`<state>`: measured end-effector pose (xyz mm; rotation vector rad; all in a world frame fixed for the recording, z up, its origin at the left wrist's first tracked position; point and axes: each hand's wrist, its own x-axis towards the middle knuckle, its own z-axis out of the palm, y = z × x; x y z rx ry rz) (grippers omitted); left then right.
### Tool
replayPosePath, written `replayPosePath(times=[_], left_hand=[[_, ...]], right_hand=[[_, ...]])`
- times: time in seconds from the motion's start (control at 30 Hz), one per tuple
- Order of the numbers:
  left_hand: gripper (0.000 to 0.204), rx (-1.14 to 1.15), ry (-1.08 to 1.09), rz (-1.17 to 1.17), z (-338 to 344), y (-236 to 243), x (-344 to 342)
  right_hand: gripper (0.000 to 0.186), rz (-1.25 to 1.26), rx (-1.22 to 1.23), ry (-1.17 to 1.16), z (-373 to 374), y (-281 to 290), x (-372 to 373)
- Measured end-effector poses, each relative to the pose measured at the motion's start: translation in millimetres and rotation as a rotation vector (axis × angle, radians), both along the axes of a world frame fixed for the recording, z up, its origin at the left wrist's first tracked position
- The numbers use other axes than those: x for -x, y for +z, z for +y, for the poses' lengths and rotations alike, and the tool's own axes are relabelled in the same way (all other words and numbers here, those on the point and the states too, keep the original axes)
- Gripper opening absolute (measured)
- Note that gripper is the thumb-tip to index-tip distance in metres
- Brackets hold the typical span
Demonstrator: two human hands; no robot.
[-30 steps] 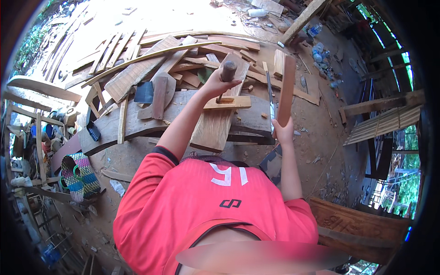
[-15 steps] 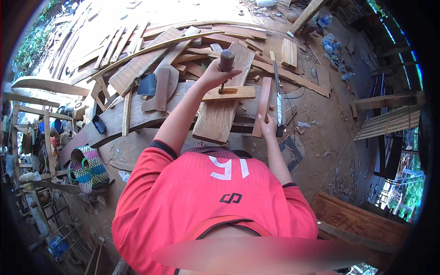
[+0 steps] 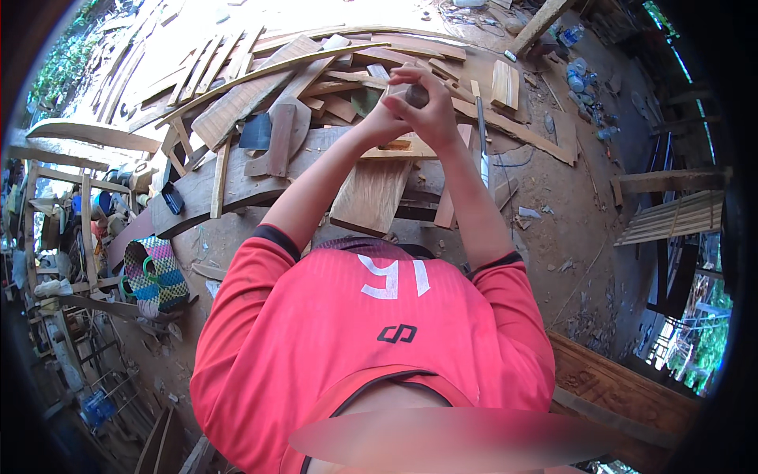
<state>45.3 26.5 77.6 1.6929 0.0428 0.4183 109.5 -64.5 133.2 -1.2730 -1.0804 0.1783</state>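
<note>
My left hand (image 3: 381, 125) is closed round the chisel below the top of its dark round handle (image 3: 415, 96). My right hand (image 3: 434, 117) curls about the upper end of that handle, its fingers arched over the top. Under the hands lies a pale wood piece (image 3: 422, 150) with a slot cut in it; my wrists partly hide it, and the blade is out of sight. This piece rests across a wide plank (image 3: 369, 197). A reddish wooden bar (image 3: 446, 212) lies beside my right forearm, held by neither hand.
A curved thick timber (image 3: 253, 189) carries the plank. Loose boards (image 3: 237, 118) pile up beyond. A long metal blade with a wooden handle (image 3: 483, 146) lies to the right. On the left stand a woven basket (image 3: 158, 276) and a small dark box (image 3: 172, 197).
My right hand has let go of the reddish bar and moved up and left to the chisel handle. My left hand keeps its hold, and the handle's top has shifted right.
</note>
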Motion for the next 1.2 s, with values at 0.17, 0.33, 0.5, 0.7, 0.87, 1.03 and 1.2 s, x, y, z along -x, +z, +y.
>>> replayPosePath(times=[0.17,0.33,0.5,0.7,0.87,1.03,1.2], left_hand=[[0.054,-0.247,-0.041,0.367,21.8,-36.4,23.5],[0.072,-0.893,0.055,0.545,18.3,-68.4,44.5],[0.067,-1.061,0.132,0.44,14.7,-77.3,44.7],[0.065,-1.1,0.104,0.438,19.0,-83.6,43.3],[0.064,-1.081,0.128,0.468,18.9,-88.4,41.7],[0.064,-1.064,0.104,0.501,16.8,-84.9,41.8],[0.064,-1.081,0.133,0.507,16.6,-84.6,42.7]], right_hand=[[0.016,0.299,0.074,0.091,17.6,-13.8,-14.5],[0.015,0.459,-0.054,0.15,19.6,-18.5,-32.6],[0.016,0.61,0.01,0.373,18.9,-21.9,-68.2],[0.018,0.769,-0.007,0.499,28.9,-34.6,-95.8],[0.016,0.815,0.005,0.8,33.4,-45.6,-116.8],[0.017,0.847,-0.089,1.098,45.7,-61.0,-135.5],[0.017,0.959,-0.084,1.005,53.4,-70.3,-137.8]])
